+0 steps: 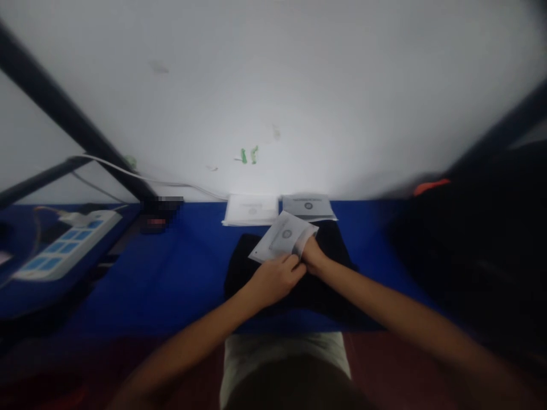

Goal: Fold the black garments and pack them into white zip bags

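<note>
A white printed packet [282, 232] with a round dark mark is tilted over black cloth [245, 262] on the blue table. My left hand [280, 276] pinches the packet's lower edge between thumb and fingers. At the packet's right end, the fingers of my right hand [314, 254] go inside or behind it and are hidden. Behind it lie a white stack of packets [251, 209] on the left and a greyer printed packet [305, 206] on the right.
On the left of the blue table [171, 273] are a power strip [70, 245] with a plug and cable, and a dark object [158, 215]. A white wall [299, 85] rises behind. A large dark shape [482, 245] stands at the right.
</note>
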`<action>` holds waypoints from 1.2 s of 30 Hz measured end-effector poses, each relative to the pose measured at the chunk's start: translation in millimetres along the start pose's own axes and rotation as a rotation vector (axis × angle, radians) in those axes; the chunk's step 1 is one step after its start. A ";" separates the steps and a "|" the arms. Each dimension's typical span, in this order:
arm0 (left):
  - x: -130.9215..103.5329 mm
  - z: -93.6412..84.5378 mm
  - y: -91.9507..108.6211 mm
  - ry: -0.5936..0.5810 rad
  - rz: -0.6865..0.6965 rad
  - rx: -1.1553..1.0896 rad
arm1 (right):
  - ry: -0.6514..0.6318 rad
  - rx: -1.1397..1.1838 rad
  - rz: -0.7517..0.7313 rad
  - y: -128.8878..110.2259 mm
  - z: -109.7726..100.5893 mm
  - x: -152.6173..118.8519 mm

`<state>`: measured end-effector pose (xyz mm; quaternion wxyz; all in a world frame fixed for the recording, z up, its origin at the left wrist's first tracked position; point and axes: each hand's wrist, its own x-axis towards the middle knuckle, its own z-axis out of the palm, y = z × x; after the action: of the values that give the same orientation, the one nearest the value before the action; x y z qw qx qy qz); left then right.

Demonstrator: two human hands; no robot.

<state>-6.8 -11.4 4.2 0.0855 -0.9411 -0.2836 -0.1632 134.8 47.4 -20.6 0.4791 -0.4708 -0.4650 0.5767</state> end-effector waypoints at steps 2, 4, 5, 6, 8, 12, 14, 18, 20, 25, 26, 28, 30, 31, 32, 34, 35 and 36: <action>-3.3 -1.5 -4.7 0.045 -0.049 -0.006 | -0.055 0.050 0.065 -6.5 -4.3 -6.3; -7.5 -3.6 -10.1 0.063 -0.074 -0.014 | -0.145 0.117 0.181 -14.5 -12.9 -12.6; -9.9 -4.5 -12.6 0.062 -0.069 -0.014 | -0.184 0.142 0.249 -18.5 -18.2 -15.0; -12.3 -5.0 -14.7 0.062 -0.057 -0.010 | -0.210 0.154 0.310 -22.1 -23.6 -16.8; -16.9 -5.0 -17.8 0.074 -0.038 0.006 | -0.223 0.126 0.384 -28.5 -33.9 -18.6; -23.1 -3.9 -20.6 0.145 -0.054 0.033 | -0.259 -0.010 0.403 -36.8 -49.8 -18.8; -24.5 -4.4 -21.1 0.151 -0.068 0.040 | -0.284 -0.065 0.353 -39.2 -56.2 -19.9; -26.1 -5.4 -20.3 0.156 -0.069 0.049 | -0.272 -0.121 0.322 -40.2 -62.5 -25.9; -27.0 -4.2 -18.6 0.176 -0.050 0.055 | -0.282 -0.039 0.371 -37.8 -59.0 -28.5; -29.9 0.3 -13.7 0.263 -0.040 0.041 | -0.237 0.219 0.376 -25.4 -33.9 -25.1; -30.4 0.6 -13.1 0.279 -0.046 0.032 | -0.225 0.233 0.370 -22.8 -27.8 -23.4; -31.5 0.4 -12.7 0.296 -0.054 0.017 | -0.198 0.240 0.357 -18.7 -16.8 -20.6; -33.3 -0.3 -13.8 0.298 -0.069 0.006 | -0.189 0.223 0.335 -16.4 -9.7 -19.8; -34.6 -0.8 -15.1 0.298 -0.081 0.001 | -0.200 0.195 0.316 -16.2 -8.5 -20.4; -36.3 -1.3 -16.7 0.301 -0.095 -0.003 | -0.216 0.144 0.285 -16.7 -9.1 -21.7; -40.3 -2.7 -20.8 0.315 -0.120 -0.009 | -0.221 -0.067 0.139 -19.0 -15.2 -27.2; -42.3 -3.5 -23.0 0.327 -0.128 -0.012 | -0.205 -0.241 0.007 -20.7 -19.9 -31.3; -44.1 -4.3 -25.0 0.339 -0.131 -0.018 | -0.184 -0.450 -0.157 -22.6 -24.7 -36.1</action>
<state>-56.6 -14.1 -5.7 0.1130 -0.8803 -0.3245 -0.3271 165.3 16.2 2.1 0.3614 -0.4736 -0.6585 0.4599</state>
